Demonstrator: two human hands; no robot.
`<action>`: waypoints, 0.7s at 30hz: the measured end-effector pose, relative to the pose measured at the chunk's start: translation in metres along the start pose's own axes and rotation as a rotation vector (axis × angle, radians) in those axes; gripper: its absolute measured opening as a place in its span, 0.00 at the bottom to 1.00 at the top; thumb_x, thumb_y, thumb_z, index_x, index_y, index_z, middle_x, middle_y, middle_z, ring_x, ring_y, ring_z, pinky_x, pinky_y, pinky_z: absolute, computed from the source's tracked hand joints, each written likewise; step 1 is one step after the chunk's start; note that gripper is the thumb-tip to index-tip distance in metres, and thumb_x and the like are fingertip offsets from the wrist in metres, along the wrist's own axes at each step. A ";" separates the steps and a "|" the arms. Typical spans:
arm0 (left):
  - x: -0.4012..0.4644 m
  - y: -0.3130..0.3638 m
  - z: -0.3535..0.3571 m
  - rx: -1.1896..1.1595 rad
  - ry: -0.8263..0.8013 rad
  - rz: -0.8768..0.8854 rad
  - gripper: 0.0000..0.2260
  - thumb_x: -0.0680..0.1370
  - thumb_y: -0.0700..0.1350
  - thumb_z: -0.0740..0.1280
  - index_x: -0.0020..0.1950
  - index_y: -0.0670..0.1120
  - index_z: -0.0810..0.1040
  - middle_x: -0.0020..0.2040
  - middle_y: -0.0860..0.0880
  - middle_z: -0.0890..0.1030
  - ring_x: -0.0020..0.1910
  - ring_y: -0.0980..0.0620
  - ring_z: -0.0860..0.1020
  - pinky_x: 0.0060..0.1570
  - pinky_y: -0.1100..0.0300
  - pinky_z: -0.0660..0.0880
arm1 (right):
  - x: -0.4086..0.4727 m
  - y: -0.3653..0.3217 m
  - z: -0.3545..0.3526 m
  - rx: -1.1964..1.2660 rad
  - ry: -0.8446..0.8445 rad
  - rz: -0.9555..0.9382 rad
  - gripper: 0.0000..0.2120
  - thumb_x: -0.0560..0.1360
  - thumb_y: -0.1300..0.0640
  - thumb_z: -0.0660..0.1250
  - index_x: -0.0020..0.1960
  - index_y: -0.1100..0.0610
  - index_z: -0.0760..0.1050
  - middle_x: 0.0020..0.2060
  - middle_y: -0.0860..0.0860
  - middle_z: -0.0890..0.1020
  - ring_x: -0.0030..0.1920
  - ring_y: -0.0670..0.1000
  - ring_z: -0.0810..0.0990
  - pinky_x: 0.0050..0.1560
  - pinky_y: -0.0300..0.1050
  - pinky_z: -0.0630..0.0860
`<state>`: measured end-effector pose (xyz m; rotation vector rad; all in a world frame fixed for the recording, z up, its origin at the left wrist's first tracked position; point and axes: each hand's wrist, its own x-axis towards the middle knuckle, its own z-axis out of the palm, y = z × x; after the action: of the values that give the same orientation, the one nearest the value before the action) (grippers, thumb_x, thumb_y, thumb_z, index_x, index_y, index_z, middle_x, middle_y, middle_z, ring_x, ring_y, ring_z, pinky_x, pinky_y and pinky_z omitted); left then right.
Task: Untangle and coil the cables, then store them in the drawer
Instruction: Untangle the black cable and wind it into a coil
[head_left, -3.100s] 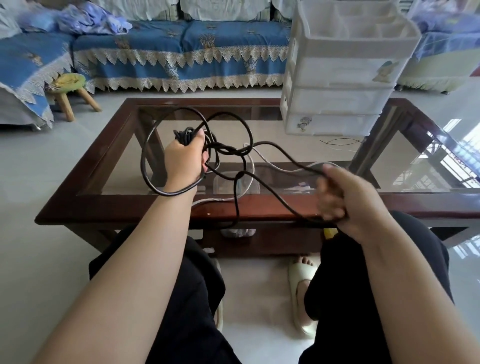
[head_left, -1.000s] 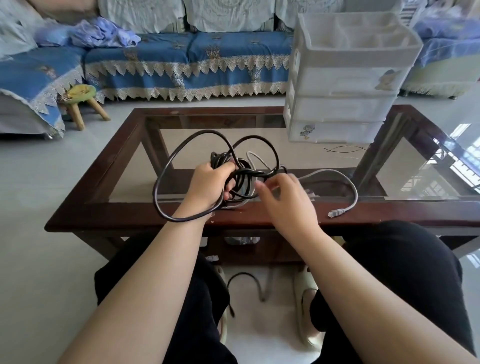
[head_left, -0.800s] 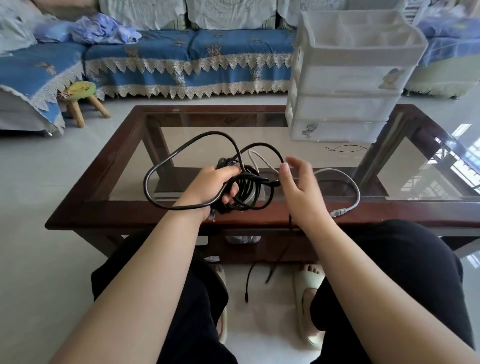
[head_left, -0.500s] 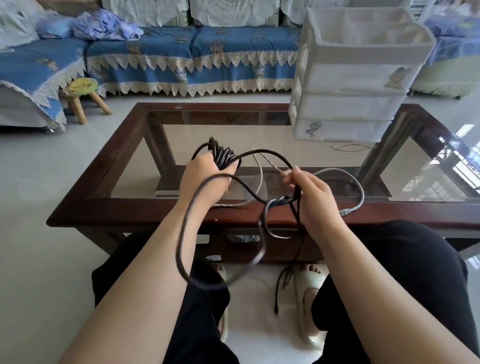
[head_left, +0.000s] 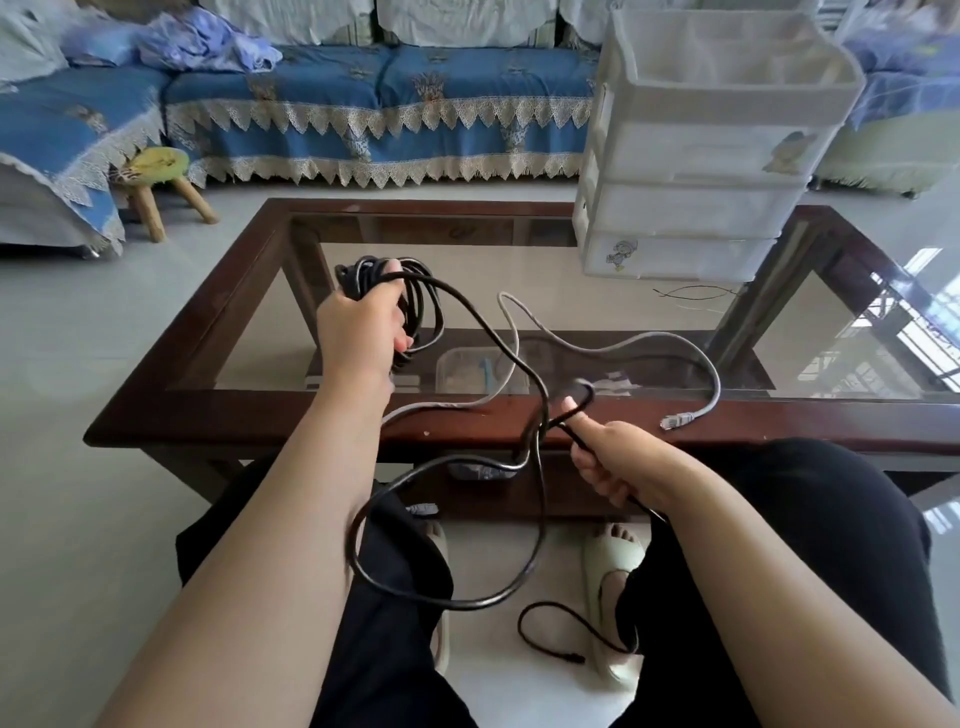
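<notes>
black cable (head_left: 540, 395) half coiled in left hand (head_left: 361, 332); right hand (head_left: 605, 457) pinches the loose length, next looping it onto the coil.

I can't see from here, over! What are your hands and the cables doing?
Left hand grips coiled black cable. Right hand pinches its loose, looped tail. Grey cable lies across table, uncoiled. Drawers shut.

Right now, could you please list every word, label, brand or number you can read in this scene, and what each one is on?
There is no readable text.
The white plastic drawer unit has a small cartoon sticker on its bottom drawer and another on an upper drawer: pictures only, no legible words.
The black cable and the grey network cable show no legible print.
</notes>
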<state>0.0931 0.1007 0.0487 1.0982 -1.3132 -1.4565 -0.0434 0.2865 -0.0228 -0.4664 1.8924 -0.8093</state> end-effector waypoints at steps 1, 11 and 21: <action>0.001 0.000 -0.001 0.029 -0.006 0.005 0.10 0.79 0.49 0.67 0.43 0.43 0.75 0.24 0.52 0.71 0.20 0.57 0.68 0.29 0.63 0.73 | 0.001 0.002 0.001 -0.132 0.104 -0.024 0.33 0.71 0.26 0.51 0.26 0.54 0.64 0.22 0.49 0.65 0.22 0.49 0.62 0.24 0.38 0.59; -0.015 -0.017 0.012 0.371 -0.429 0.191 0.15 0.77 0.47 0.70 0.33 0.45 0.71 0.20 0.54 0.69 0.19 0.54 0.67 0.26 0.60 0.67 | -0.027 -0.046 0.005 0.383 0.369 -0.793 0.11 0.80 0.51 0.60 0.56 0.56 0.75 0.48 0.50 0.84 0.51 0.45 0.82 0.53 0.36 0.76; -0.009 -0.020 0.013 0.049 -0.318 -0.045 0.08 0.79 0.43 0.65 0.43 0.40 0.77 0.19 0.53 0.66 0.20 0.55 0.65 0.34 0.58 0.71 | -0.013 -0.012 0.018 0.626 -0.393 -0.510 0.33 0.70 0.34 0.58 0.62 0.61 0.70 0.36 0.52 0.78 0.31 0.48 0.70 0.48 0.46 0.71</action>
<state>0.0818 0.1135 0.0297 0.9590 -1.5582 -1.6909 -0.0223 0.2807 -0.0115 -0.6568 1.0822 -1.4599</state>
